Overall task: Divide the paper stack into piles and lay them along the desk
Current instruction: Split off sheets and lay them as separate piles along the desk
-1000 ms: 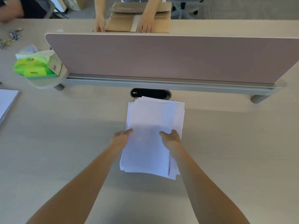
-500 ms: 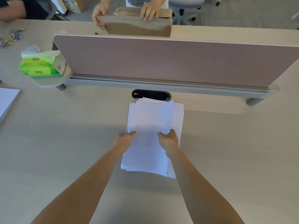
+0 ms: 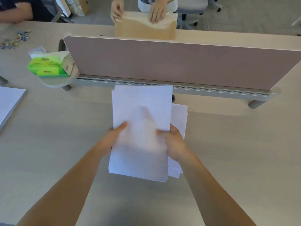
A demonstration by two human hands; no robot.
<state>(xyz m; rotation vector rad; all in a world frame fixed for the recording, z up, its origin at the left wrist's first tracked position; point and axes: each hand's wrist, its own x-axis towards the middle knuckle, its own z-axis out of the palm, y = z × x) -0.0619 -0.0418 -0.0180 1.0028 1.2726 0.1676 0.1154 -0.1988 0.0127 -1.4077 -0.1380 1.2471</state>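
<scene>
A sheaf of white paper [image 3: 141,108] is raised off the desk in the middle of the head view. My left hand [image 3: 112,137] grips its left edge and my right hand [image 3: 172,142] grips its right edge, thumbs on top. The sheaf bulges slightly between the hands. Under it, the rest of the paper stack [image 3: 179,118] lies flat on the desk [image 3: 228,152], showing only along the right side. Another white pile [image 3: 8,103] lies at the desk's left edge.
A mauve divider panel [image 3: 179,64] on a grey rail stands just behind the papers. A green tissue pack [image 3: 47,66] sits at its left end. Beyond the panel another person's hands hold a brown envelope [image 3: 145,30]. Small clips [image 3: 16,39] lie far left.
Both hands have closed on the top part of the stack and lifted it up and toward the divider, leaving the lower sheets on the desk. The person opposite has stood the envelope upright.
</scene>
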